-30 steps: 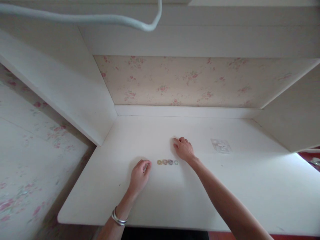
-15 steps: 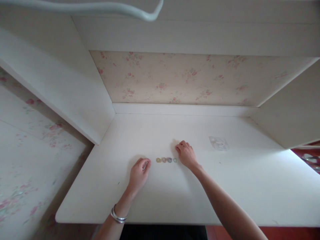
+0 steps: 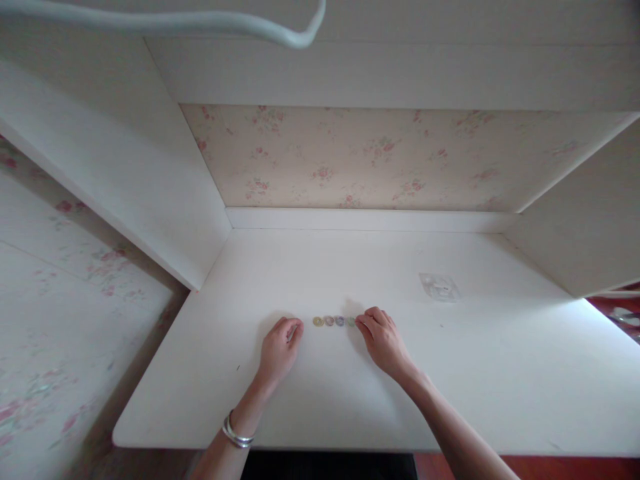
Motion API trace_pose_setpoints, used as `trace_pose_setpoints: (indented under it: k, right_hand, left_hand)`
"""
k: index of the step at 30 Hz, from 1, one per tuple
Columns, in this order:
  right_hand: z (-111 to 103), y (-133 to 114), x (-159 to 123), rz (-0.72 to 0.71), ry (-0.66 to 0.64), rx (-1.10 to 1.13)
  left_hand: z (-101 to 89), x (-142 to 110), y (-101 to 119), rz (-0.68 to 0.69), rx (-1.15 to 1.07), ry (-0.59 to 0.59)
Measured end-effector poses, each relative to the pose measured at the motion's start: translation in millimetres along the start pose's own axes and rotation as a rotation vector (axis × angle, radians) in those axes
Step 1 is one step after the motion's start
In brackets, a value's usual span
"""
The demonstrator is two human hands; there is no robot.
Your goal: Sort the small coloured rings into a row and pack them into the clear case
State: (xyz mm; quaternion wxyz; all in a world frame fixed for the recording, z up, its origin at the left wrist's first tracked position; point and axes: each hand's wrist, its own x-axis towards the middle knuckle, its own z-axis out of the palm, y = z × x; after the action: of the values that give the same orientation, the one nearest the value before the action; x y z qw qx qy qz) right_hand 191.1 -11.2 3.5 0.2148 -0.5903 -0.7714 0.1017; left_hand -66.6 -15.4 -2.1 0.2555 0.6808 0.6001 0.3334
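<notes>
Several small coiled rings lie in a short row on the white table. From left to right I see a yellow ring (image 3: 319,321), a pink ring (image 3: 329,321), a purplish ring (image 3: 340,321) and a pale green ring (image 3: 351,321). My right hand (image 3: 384,339) is closed in a pinch, its fingertips at the green ring's right edge and partly covering it. Left of the row, a small gap away from the yellow ring, my left hand (image 3: 279,347) rests with thumb and forefinger together. Whether anything sits in its curled fingers is hidden.
A clear plastic bag (image 3: 440,287) lies on the table (image 3: 310,393) farther back to the right. White side panels (image 3: 165,200) and a low back ledge (image 3: 370,220) bound the table. Overhead at the upper left runs a white curved bar (image 3: 200,23).
My right hand has come down toward me from above the row, bringing its fingertips to the green ring's right edge. My left hand and the rings stay practically where they were.
</notes>
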Motion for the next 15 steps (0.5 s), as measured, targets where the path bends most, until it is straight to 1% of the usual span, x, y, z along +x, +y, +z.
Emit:
trace_pose_setpoints:
  k: [6, 8, 9, 12, 15]
  right_hand:
    - [4.0, -0.5, 1.4, 0.009, -0.023, 0.028]
    - [2.8, 0.2, 0.9, 0.018, 0.012, 0.057]
    - [2.1, 1.3, 0.0, 0.039, 0.049, 0.085]
    - [1.7, 8.1, -5.2, 0.176, 0.167, 0.202]
    - [5.4, 16.8, -11.2, 0.335, 0.231, 0.278]
  left_hand:
    - [1.5, -1.0, -0.6, -0.001, 0.001, 0.0]
    - [2.0, -0.8, -1.8, -0.008, -0.019, 0.001]
    - [1.9, -0.3, -2.7, -0.017, -0.032, -0.001]
    - [0.2, 5.0, -5.8, -0.081, -0.085, -0.013]
    - [-2.2, 15.0, -7.9, -0.154, -0.131, -0.022]
